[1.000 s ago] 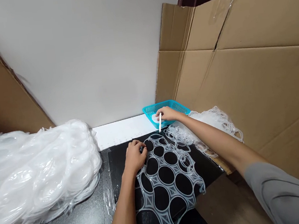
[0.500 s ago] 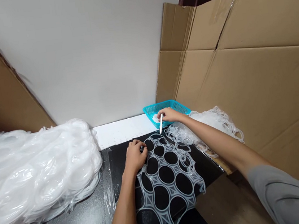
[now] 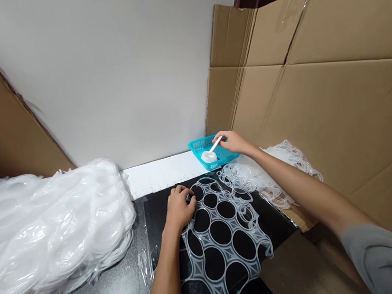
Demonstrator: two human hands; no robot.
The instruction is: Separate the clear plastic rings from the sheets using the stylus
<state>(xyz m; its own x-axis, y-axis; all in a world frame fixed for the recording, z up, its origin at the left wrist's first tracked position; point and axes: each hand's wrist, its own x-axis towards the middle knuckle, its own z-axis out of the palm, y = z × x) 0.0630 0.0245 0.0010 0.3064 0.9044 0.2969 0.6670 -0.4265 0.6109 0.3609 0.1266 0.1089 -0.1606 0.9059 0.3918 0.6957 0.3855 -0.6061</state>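
Observation:
A thin white stick is held in the closed fingers of my right hand, above the blue basket. The lower end of the stick meets a small round white item inside the basket. My left hand rests at the upper left edge of a translucent sheet with large round holes. Its fingers are curled together, and what they hold, if anything, is too small to make out. The sheet lies on a black surface.
A tall pile of translucent white sheets stands at the left. Thin loose rings and strips are heaped to the right, under my right forearm. Cardboard panels and a pale wall enclose the work surface.
My right hand has moved up and away to the right. The stick's lower end has gone from the sheet's far edge to the white item in the basket. My left hand has barely moved.

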